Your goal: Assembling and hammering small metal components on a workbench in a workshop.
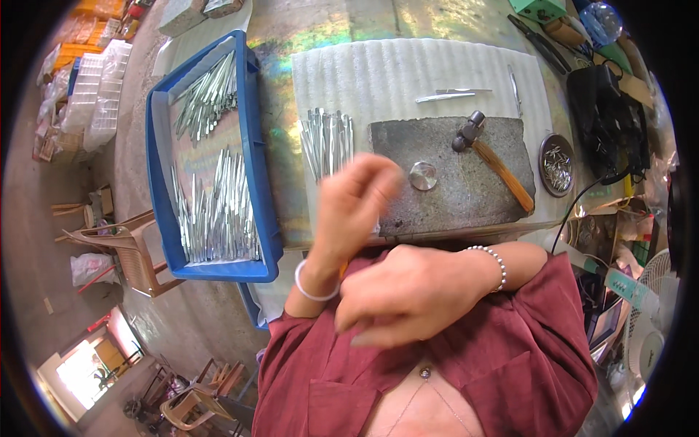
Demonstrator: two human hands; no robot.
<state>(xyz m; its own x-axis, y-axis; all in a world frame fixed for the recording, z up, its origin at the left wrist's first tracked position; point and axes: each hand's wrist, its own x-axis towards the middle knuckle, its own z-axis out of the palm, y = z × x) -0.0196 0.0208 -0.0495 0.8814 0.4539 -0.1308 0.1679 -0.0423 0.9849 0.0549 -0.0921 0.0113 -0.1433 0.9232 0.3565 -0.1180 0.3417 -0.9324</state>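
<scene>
L hand [354, 204] by near edge of desk [280, 138], R hand [408, 291] short of it; both blurred, fingers bent, can't tell if gripping. Metal strips [325, 138] & round disc [422, 175] nr L hand, disc on slab [429, 211] w/ hammer [502, 173].

Head-worn, the wide fisheye view (straight edges bow toward its rim) looks steeply down, near the left hand [352, 204] and right hand [411, 288], the counter [282, 131] farther off.

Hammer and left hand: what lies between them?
A round metal disc, on the grey slab, lies between the hammer and the left hand in the head view.
</scene>
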